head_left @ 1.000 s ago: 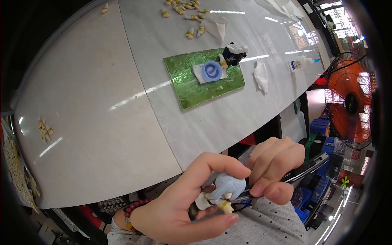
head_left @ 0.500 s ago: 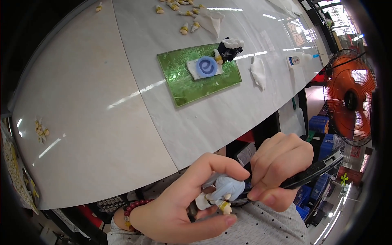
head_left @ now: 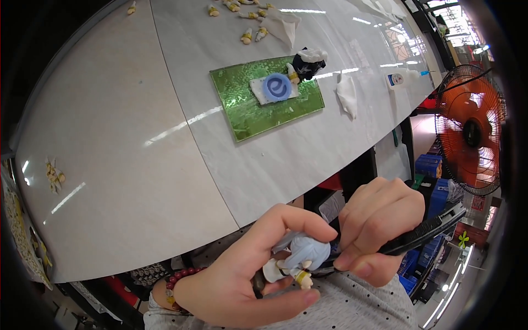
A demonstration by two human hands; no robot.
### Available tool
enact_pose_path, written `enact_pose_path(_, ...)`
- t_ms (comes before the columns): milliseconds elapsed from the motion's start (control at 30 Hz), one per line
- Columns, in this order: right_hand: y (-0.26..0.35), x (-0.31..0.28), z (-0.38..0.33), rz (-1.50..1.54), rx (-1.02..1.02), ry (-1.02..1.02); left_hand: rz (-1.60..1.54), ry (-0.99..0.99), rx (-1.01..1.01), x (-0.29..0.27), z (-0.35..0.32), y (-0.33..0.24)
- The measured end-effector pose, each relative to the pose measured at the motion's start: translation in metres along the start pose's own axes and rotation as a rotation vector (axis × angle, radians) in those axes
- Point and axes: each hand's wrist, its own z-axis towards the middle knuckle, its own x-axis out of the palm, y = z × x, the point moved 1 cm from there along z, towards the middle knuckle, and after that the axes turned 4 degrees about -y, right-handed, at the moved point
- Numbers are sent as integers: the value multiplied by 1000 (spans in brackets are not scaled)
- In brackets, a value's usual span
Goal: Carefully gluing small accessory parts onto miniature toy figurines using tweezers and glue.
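Note:
Close to my body, my left hand (head_left: 231, 278) curls around a small figurine (head_left: 309, 252) with light blue hair and a white and yellow outfit. Its head points toward my right, and my palm and fingers cover part of it. Just right of the figurine, my right hand (head_left: 382, 225) is closed in a pinch, thumb against forefinger. Whatever lies between those fingertips is too hidden and small to make out; a thin dark edge shows beside them.
On the table, a green board (head_left: 264, 122) bears a blue round dish (head_left: 276, 87). A dark figure part with a white top (head_left: 309, 65) rests at its far right corner. Beyond lie several small doll arms (head_left: 247, 36), a white cloth (head_left: 346, 96) and a white bottle (head_left: 404, 78). An orange fan (head_left: 467, 132) stands right.
The view has shifted very slightly. Both hands keep nearly the same pose, and the figurine stays in my left hand.

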Motion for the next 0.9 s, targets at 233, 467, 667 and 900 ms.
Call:
enact_pose_path(233, 4, -2, 2, -31, 24, 27, 2, 14, 6, 0, 1, 1)
enact_pose_path(467, 5, -1, 3, -65, 23, 29, 4, -5, -3, 0, 1, 0)
enact_pose_path(667, 2, 1, 4, -41, 23, 18, -14, -2, 3, -2, 0, 1)
enact_pose_path(900, 3, 0, 3, -35, 34, 29, -8, 2, 15, -2, 0, 2)
